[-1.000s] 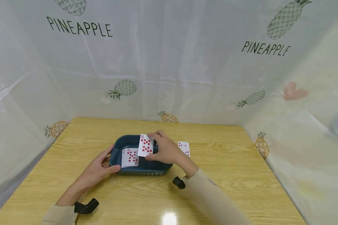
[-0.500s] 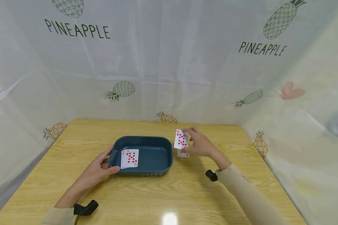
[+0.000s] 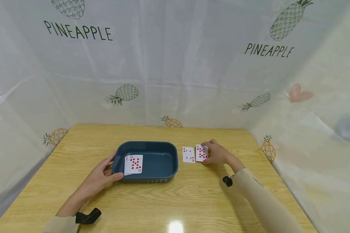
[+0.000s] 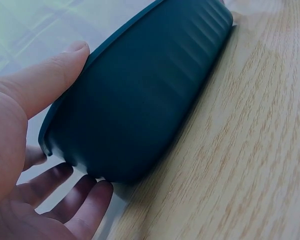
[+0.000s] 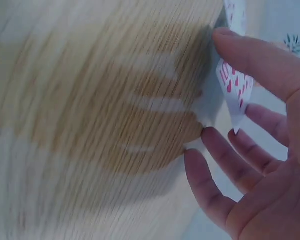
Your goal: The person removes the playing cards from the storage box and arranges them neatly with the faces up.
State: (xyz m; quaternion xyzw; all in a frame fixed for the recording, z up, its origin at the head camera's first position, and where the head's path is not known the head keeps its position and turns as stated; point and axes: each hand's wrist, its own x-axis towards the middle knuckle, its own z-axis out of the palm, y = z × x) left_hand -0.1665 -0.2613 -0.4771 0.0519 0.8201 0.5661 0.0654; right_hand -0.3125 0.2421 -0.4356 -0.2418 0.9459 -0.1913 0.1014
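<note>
My left hand (image 3: 98,177) holds the left end of a dark blue plastic basin (image 3: 160,161). In the left wrist view its thumb (image 4: 65,70) lies at the rim and the fingers curl against the basin's end wall. Inside the basin, on the left, is a small pile of playing cards, a nine of hearts (image 3: 136,164) on top. To the basin's right, my right hand (image 3: 219,155) pinches a ten of hearts playing card (image 3: 201,153) by its right side, close over the table. Just left of that card a four of diamonds (image 3: 188,154) lies face up.
The wooden table (image 3: 151,207) carries the basin and cards. A pale pineapple-print curtain (image 3: 175,64) rises along its back edge and both sides. Each wrist wears a black camera mount (image 3: 88,216).
My right hand has carried the ten of hearts from over the basin rightward, past the four of diamonds, and down beside it. The left hand stays on the basin.
</note>
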